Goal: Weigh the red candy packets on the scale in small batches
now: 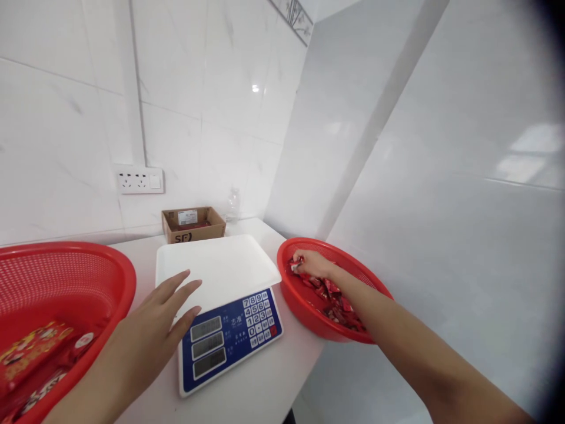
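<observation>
My left hand (152, 327) hovers over the left edge of a digital weighing scale (260, 350), its fingers apart and holding nothing. The scale has a bare white pan (216, 259) and a blue panel with number keys and three small displays. On the right, my right hand (312, 263) reaches into a red plastic basket (304, 315). Its fingers are curled round a small red packet (295, 267). More small red wrapped packets (333, 297) lie loose in that basket.
A larger red basket (128, 274) at the left holds red printed bags (37, 347). Behind the scale stand an open cardboard box (196, 234) and a clear plastic bottle (232, 205). A wall socket (140, 179) is above. Walls border the white table (265, 388) at back and right.
</observation>
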`<state>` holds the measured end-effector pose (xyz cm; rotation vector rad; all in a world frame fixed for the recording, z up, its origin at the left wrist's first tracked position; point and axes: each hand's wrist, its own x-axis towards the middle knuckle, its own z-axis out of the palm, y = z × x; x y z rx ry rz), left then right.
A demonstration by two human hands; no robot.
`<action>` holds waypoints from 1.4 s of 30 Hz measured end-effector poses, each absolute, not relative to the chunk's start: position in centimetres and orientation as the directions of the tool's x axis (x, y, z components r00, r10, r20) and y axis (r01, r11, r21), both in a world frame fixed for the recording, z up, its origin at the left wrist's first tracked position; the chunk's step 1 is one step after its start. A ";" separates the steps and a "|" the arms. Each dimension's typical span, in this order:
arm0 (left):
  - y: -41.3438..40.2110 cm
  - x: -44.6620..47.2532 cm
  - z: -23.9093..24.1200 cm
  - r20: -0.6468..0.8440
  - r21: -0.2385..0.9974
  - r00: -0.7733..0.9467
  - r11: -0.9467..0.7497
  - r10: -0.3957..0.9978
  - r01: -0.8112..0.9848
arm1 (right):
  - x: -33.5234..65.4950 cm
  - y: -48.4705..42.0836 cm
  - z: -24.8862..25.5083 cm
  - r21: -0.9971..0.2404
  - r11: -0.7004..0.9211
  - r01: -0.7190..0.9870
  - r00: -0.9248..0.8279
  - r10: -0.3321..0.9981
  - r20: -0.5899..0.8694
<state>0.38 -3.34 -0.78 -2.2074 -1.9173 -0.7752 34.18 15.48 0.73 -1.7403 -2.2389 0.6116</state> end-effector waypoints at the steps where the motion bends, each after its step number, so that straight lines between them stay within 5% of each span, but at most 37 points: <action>1: -3.3 0.4 -0.9 0.452 0.235 0.082 -0.207 0.888 0.950 | 34.0 15.4 1.6 -0.508 0.198 0.838 -0.255 0.966 -0.045; 9: -3.0 0.8 -1.5 0.422 0.181 0.193 -0.291 0.886 0.939 | 26.3 12.6 4.9 -0.721 0.260 0.643 -0.452 0.888 -0.083; 17: -3.2 1.1 -1.7 0.329 0.153 0.248 -0.311 0.911 0.938 | 19.0 11.0 4.1 -0.655 0.386 0.650 -0.691 0.658 -0.298; 26: -3.0 1.3 -1.9 0.213 0.161 0.290 -0.326 0.933 0.931 | 20.2 12.5 3.8 -0.730 0.315 0.606 -0.711 0.625 -0.321; 32: -2.8 1.2 -2.6 0.243 0.113 0.258 -0.291 0.935 0.950 | 20.7 12.9 3.2 -0.546 0.474 0.691 -0.647 0.742 -0.175; 42: -3.0 1.6 -2.1 0.191 0.124 0.297 -0.323 0.936 0.938 | 20.6 11.4 3.5 -0.214 0.651 0.729 -0.682 0.717 -0.144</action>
